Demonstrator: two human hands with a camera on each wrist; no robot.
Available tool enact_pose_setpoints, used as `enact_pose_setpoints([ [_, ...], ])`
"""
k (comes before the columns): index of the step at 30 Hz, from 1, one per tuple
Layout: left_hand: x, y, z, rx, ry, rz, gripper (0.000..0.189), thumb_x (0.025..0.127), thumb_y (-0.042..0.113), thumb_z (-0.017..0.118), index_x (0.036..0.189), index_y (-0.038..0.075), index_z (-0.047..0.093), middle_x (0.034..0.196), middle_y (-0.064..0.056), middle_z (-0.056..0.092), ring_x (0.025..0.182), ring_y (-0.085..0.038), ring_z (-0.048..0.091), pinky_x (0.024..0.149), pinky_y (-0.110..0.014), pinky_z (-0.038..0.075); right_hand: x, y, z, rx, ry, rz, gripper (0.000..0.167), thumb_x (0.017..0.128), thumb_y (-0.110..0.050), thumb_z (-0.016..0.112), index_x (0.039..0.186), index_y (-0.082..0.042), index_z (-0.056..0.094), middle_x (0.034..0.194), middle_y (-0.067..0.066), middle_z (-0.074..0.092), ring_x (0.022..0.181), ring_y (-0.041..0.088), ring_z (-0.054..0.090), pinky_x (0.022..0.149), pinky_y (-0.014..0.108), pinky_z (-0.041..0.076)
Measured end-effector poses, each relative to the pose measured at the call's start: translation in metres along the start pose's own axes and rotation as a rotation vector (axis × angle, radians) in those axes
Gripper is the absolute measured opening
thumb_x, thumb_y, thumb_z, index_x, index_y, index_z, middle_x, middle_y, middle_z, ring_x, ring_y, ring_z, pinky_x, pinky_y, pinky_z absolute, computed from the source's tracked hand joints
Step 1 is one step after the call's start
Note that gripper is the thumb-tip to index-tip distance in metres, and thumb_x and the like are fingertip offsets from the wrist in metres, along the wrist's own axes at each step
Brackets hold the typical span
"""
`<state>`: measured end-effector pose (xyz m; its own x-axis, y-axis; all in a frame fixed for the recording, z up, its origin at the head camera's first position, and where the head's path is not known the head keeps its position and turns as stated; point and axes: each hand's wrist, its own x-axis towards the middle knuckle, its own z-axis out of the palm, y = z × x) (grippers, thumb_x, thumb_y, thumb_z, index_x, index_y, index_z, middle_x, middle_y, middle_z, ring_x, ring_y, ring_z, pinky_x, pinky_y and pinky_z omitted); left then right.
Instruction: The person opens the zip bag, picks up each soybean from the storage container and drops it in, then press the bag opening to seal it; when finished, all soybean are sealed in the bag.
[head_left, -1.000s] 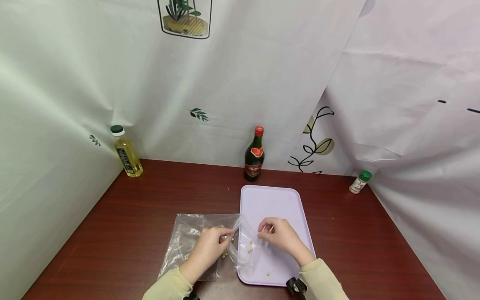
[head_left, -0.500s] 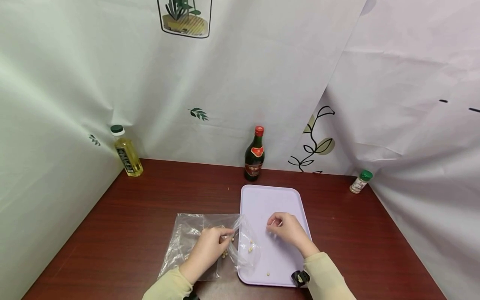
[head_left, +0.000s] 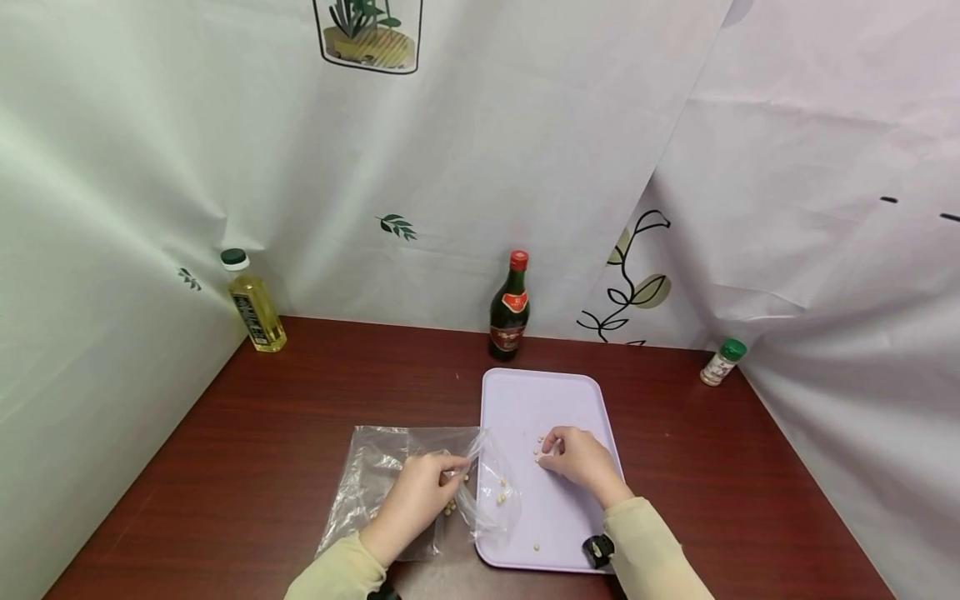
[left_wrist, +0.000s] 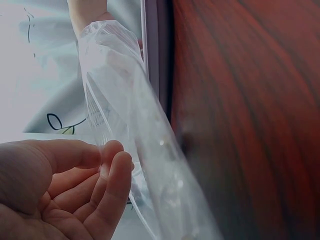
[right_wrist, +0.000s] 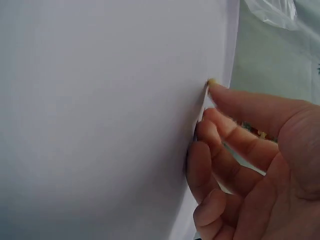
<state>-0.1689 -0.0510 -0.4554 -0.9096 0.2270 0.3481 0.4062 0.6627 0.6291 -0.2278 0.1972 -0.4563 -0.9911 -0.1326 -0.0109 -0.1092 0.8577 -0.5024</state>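
My left hand [head_left: 420, 492] pinches the mouth of a clear plastic bag [head_left: 367, 467] between thumb and fingers; the left wrist view shows the film [left_wrist: 120, 75] stretching away from the fingertips. Small round pale-yellow beans [head_left: 449, 507] lie in the bag, and a few [head_left: 501, 499] show through its mouth, which overlaps the lilac tray [head_left: 540, 392]. Over the tray's middle is my right hand [head_left: 581, 460], its fingertips down at the surface beside several beans [head_left: 536, 452]. In the right wrist view a bean [right_wrist: 212, 81] sits at the thumb tip, with thumb and forefinger apart.
A dark bottle with a red cap [head_left: 510, 312] stands behind the tray. An oil bottle [head_left: 257, 312] is at the back left and a green-capped shaker [head_left: 722, 363] at the back right. One bean [head_left: 536, 547] lies near the tray's front edge. Cloth walls enclose the table.
My right hand has moved right, away from the bag mouth, then down to the tray. Several beans now show on the tray by its fingertips. The left hand has stayed in place, holding the bag.
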Motion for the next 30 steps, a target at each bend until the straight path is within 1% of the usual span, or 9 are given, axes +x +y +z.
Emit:
enact_pose_setpoints([
  [2,0.0004,0.0004,-0.0003,-0.001,-0.003,-0.002,0.019,0.077,0.000,0.070,0.095,0.004,0.074,0.067,-0.001,0.065,0.047,0.006,0.040,0.045,-0.015,0.036,0.0001,0.0002,0.0007,-0.027,-0.006,0.015,0.018,0.070,-0.023,0.079,0.073,-0.020,0.062,0.063,-0.007,0.048,0.056,0.011,0.044,0.051,0.028,0.034],
  [6,0.0008,0.0010,-0.0005,-0.001,-0.006,-0.004,0.019,0.077,-0.001,0.070,0.095,0.004,0.074,0.067,-0.001,0.066,0.047,0.006,0.040,0.045,-0.015,0.037,0.0007,-0.0018,0.0010,-0.010,-0.012,0.025,0.021,0.067,-0.024,0.080,0.073,-0.019,0.061,0.064,-0.006,0.048,0.056,0.011,0.044,0.051,0.028,0.034],
  [11,0.0005,0.0021,-0.0005,0.009,-0.005,0.004,0.019,0.077,0.000,0.070,0.095,0.004,0.074,0.069,-0.002,0.067,0.048,0.006,0.041,0.046,-0.016,0.037,0.0004,-0.0056,0.0019,0.009,-0.019,0.019,0.022,0.065,-0.024,0.081,0.071,-0.019,0.061,0.063,-0.007,0.049,0.056,0.011,0.044,0.052,0.028,0.034],
  [21,0.0005,0.0031,-0.0008,-0.003,-0.015,0.014,0.019,0.077,-0.001,0.069,0.095,0.003,0.074,0.068,-0.002,0.067,0.047,0.006,0.042,0.045,-0.015,0.037,-0.0017,-0.0054,0.0032,0.001,-0.001,-0.030,0.018,0.070,-0.018,0.078,0.067,-0.017,0.060,0.061,-0.006,0.049,0.056,0.010,0.044,0.052,0.028,0.035],
  [30,0.0015,0.0029,-0.0003,-0.011,-0.024,0.000,0.018,0.078,0.000,0.068,0.095,0.002,0.074,0.068,-0.002,0.068,0.044,0.007,0.042,0.045,-0.014,0.037,-0.0023,-0.0061,0.0043,-0.014,0.014,-0.054,0.015,0.070,-0.015,0.074,0.066,-0.018,0.059,0.058,-0.008,0.049,0.054,0.009,0.044,0.051,0.028,0.035],
])
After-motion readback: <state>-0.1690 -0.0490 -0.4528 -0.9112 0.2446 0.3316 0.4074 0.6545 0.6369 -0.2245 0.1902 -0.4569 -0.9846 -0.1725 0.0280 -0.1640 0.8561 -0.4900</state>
